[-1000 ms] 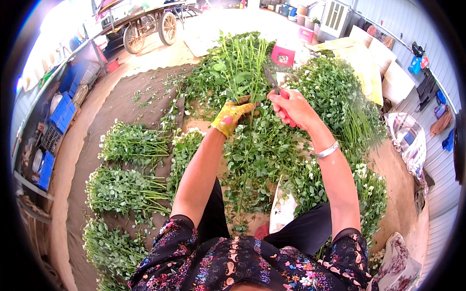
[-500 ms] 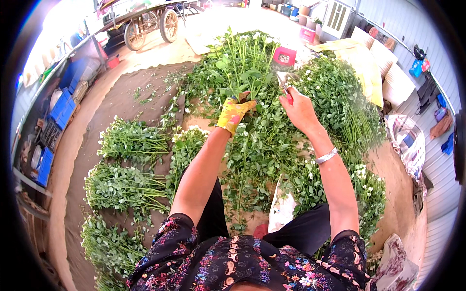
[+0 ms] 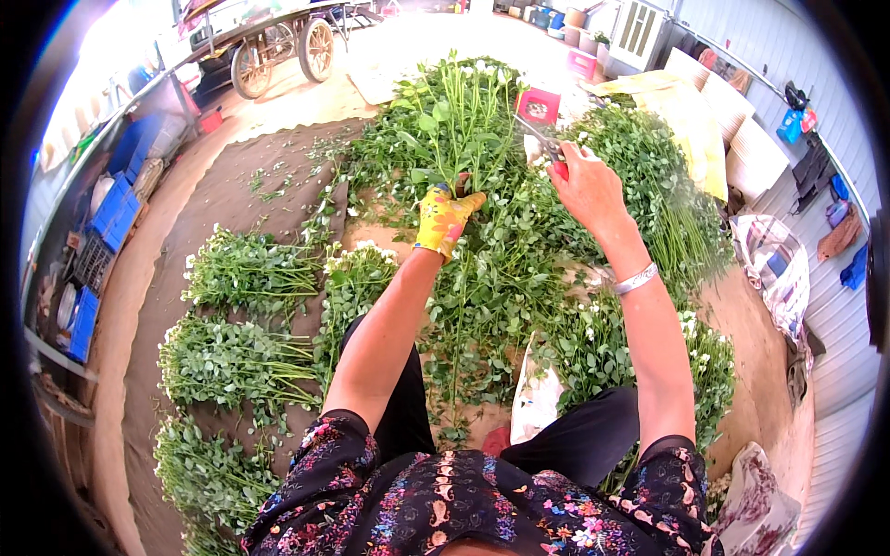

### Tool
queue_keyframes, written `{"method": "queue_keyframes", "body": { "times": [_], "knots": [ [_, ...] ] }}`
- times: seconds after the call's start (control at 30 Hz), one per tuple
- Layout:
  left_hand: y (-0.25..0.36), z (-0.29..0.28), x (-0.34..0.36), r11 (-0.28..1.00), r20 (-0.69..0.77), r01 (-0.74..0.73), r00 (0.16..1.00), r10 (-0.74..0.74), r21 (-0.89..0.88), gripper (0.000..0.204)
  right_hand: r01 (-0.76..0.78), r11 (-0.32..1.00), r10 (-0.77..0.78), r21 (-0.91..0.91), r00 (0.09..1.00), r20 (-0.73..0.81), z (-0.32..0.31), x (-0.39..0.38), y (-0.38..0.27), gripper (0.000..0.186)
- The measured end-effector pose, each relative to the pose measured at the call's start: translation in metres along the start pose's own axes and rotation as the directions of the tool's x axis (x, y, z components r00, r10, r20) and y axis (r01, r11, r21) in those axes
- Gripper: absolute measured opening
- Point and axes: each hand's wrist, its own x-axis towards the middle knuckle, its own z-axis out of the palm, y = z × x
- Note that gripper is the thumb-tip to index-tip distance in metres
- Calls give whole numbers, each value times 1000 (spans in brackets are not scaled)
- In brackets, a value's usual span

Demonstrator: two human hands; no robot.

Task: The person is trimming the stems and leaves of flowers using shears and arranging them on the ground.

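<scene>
My left hand [image 3: 445, 219], in a yellow flowered glove, is closed round a bunch of leafy stems [image 3: 461, 125] with white blooms at their far ends. To its right, my bare right hand [image 3: 590, 190] grips red-handled scissors [image 3: 538, 135]. Their blades point up and left, apart from the held stems. Beneath both hands spreads a large heap of cut flower stems [image 3: 491, 296]. Another thick pile of stems [image 3: 640, 176] lies to the right of my right hand.
Several flower bunches [image 3: 243, 360] lie in a column on a dark cloth [image 3: 213, 185] at the left. A pink crate [image 3: 538, 106] stands beyond the heap. White rolls [image 3: 742, 116] and a yellow sheet [image 3: 681, 120] are at the far right. A wheeled cart [image 3: 278, 46] stands far left.
My right hand has moved slightly right and up with the scissors, drawing the blades into fuller view. My left hand keeps its hold on the stems, nearly in place.
</scene>
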Motion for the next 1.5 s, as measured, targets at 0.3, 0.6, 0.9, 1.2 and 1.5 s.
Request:
{"method": "queue_keyframes", "body": {
  "times": [0.3,0.6,0.9,1.2,1.5],
  "knots": [
    [9,8,-10,995,-55,-91,994,93,45,33,72,992,-68,-106,997,47,-7,10,18,19],
    [7,10,-10,995,-51,-94,994,95,19,37,-37,992,9,122,975,224,-11,19,-1,26],
    [5,9,-6,994,-27,-85,996,87,66,41,-15,981,-19,193,985,174,-2,20,2,24],
    [12,11,-11,1000,-14,-24,1000,24,-5,42,12,981,-43,195,987,158,2,20,2,23],
    [5,7,-7,997,-31,-70,997,70,17,43,128,991,-127,-39,992,25,-20,24,-7,16]
  ]
}}
